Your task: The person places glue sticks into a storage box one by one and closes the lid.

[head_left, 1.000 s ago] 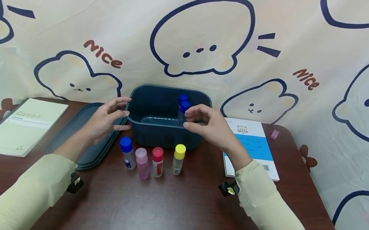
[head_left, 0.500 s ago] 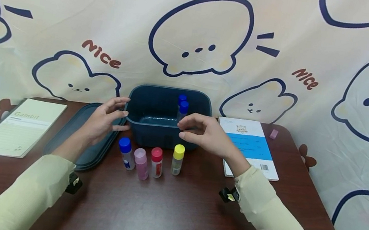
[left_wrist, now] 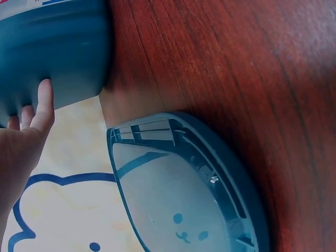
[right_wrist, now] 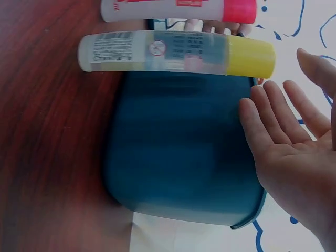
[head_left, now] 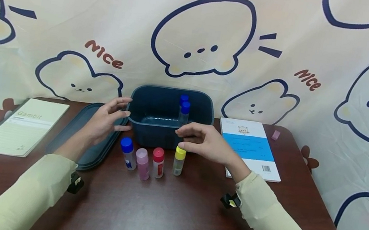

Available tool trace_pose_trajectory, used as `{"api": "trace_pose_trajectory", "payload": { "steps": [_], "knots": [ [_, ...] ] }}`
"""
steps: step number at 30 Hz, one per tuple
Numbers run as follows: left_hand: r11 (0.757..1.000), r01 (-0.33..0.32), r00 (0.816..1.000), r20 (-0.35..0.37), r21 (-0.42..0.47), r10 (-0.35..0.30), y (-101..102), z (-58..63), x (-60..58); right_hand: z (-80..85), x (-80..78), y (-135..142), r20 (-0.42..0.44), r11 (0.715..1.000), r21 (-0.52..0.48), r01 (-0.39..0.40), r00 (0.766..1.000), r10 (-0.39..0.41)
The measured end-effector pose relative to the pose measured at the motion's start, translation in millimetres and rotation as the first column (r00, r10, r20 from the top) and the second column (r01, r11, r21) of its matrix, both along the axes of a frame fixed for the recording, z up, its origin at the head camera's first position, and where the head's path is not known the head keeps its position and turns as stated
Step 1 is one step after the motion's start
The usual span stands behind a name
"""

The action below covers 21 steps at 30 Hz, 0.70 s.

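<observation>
A dark teal bin (head_left: 155, 136) stands at the back of the table. Inside, toward its right, are two upright blue-capped glue sticks (head_left: 185, 110). My left hand (head_left: 105, 120) rests its extended fingers against the bin's left side; the left wrist view shows fingertips on the wall. In front of the bin, upright in a row, are glue sticks with a blue cap (head_left: 128, 154), a pink cap (head_left: 142, 164), a red cap (head_left: 158, 163) and a yellow cap (head_left: 178, 163). Holding nothing, my right hand (head_left: 209, 143) hovers just above the yellow one, fingers loosely bent and spread from the thumb.
Left of the bin lies its teal lid (head_left: 91, 156), partly under my left forearm. A Gambit notepad (head_left: 23, 127) is at the far left. On the right are a blue and white booklet (head_left: 249, 147) and a small pink block (head_left: 276, 135). A patterned curtain (head_left: 197, 32) hangs behind.
My right hand has drawn back from over the bin, down and toward me, to above the yellow-capped glue stick. The left hand stays at the bin.
</observation>
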<state>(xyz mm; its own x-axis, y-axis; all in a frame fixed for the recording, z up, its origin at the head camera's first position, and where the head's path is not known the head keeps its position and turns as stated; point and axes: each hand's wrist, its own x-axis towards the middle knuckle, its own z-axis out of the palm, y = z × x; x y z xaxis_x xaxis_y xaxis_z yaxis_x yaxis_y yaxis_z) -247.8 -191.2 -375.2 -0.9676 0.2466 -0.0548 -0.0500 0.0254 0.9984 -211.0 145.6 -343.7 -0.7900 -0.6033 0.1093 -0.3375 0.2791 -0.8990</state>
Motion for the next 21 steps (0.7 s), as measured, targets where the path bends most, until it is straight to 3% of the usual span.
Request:
{"api": "trace_pose_trajectory", "payload": {
  "steps": [9, 21],
  "knots": [
    [1.000, 0.002, 1.000, 0.003, -0.001, -0.002, 0, 1.2, 0.0, -12.2, 1.8, 2, 0.073, 0.999, 0.033, -0.027, 0.997, 0.025],
    [1.000, -0.002, 1.000, 0.004, 0.009, 0.002, 0, -0.3, -0.4, -20.4, 5.4, 4, 0.060, 0.997, 0.071, 0.013, 0.998, -0.018]
  ]
}}
